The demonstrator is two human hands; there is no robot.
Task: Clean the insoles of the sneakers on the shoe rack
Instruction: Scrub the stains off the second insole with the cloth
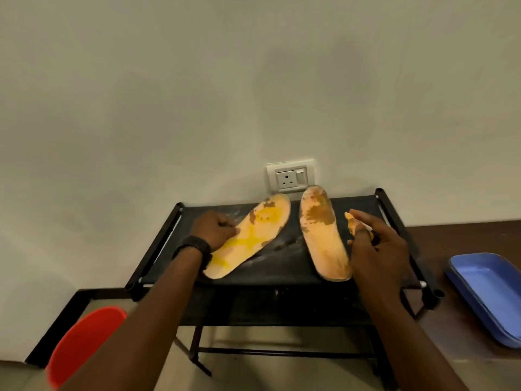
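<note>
Two orange insoles lie on the black top shelf of the shoe rack (pixel 284 270). The left insole (pixel 253 235) shows yellow patches and brown stains near its toe. The right insole (pixel 321 235) has a large brown stain at its toe end. My left hand (pixel 214 228), a black watch on its wrist, has curled fingers on the left insole's edge. My right hand (pixel 377 244) hovers just right of the right insole and holds a small orange-stained brush-like tool (pixel 353 221); what exactly it is stays unclear.
A white wall socket (pixel 290 176) sits on the wall right behind the rack. A blue tray (pixel 490 292) lies on the brown surface at the right. A red round object (pixel 81 342) stands on the floor at lower left.
</note>
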